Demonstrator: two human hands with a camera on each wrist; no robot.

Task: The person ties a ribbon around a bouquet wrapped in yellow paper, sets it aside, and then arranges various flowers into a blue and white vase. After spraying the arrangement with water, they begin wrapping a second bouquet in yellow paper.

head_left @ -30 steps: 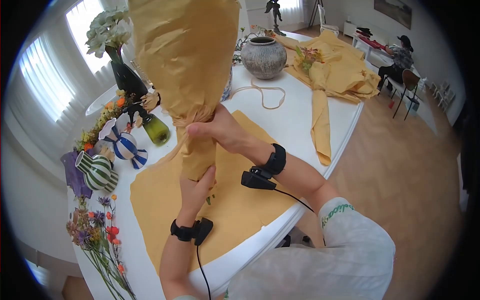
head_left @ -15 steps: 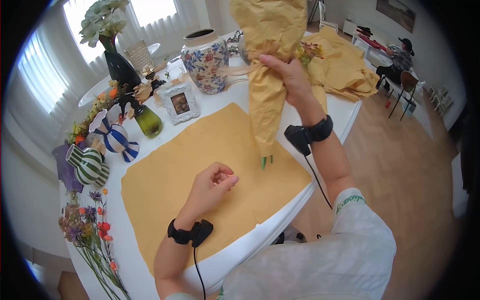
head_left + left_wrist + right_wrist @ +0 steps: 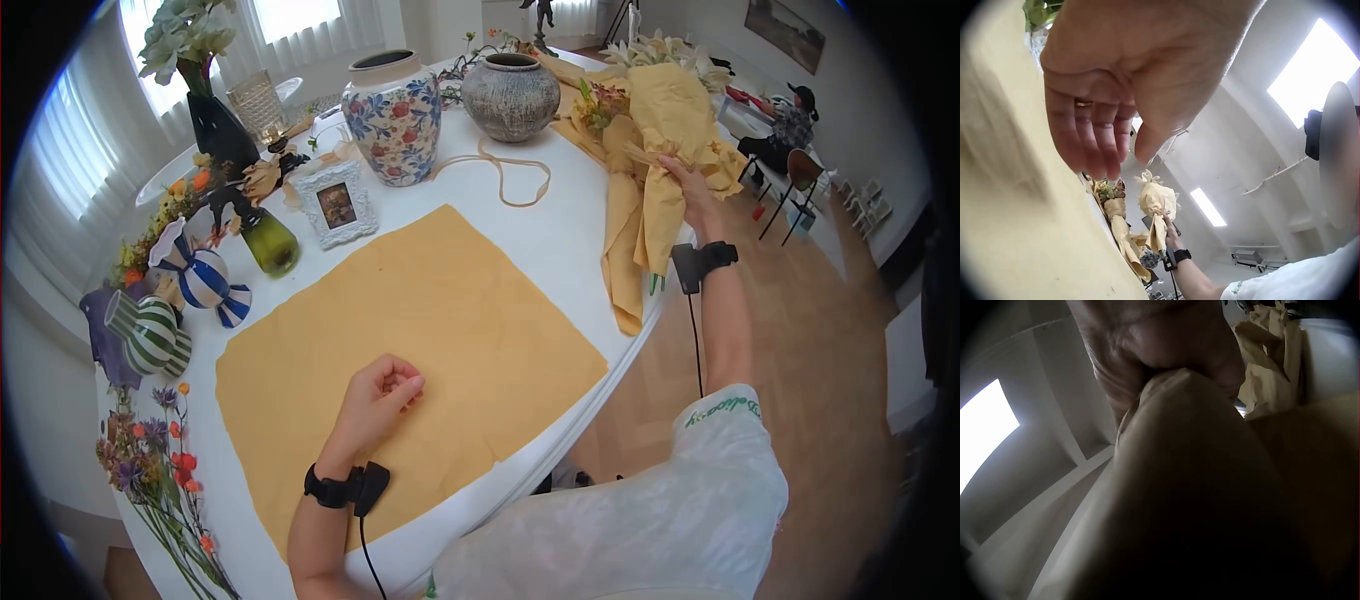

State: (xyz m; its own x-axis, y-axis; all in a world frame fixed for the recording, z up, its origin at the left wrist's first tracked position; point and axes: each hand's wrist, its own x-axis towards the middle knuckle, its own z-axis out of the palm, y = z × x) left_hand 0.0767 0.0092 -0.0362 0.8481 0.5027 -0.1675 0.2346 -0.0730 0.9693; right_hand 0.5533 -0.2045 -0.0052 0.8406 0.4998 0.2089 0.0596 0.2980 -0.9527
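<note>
Bouquet (image 3: 668, 150) wrapped in yellow-brown paper, held at the right edge of the tabletop (image 3: 560, 245), partly past it, cone pointing down and white blooms at the top. My right hand (image 3: 692, 190) is curled round the gathered waist of the wrap, where a tie appears to cinch it; the right wrist view shows only my fingers (image 3: 1166, 350) clenched on creased paper. I judge the bundle light but top-heavy, its paper soft and easily crushed, its blooms fragile; the tied waist is the sound place to take hold, since the stems (image 3: 655, 285) showing at the lower tip give stiffness there. A second wrapped bunch (image 3: 610, 120) and loose folds of the same paper lie just beside it along the far right edge.

My left hand (image 3: 378, 395) rests on a flat paper sheet (image 3: 430, 320) spread over the near middle of the tabletop, fingers loosely curled, holding nothing; the left wrist view confirms this.

Behind the sheet: a loop of cord (image 3: 505, 175), a floral vase (image 3: 393, 115), a grey pot (image 3: 511, 95), and a small picture frame (image 3: 337, 205). Along the left edge stand a green bottle (image 3: 268, 240), striped vases (image 3: 170, 300), and loose flower stems (image 3: 165, 470).
</note>
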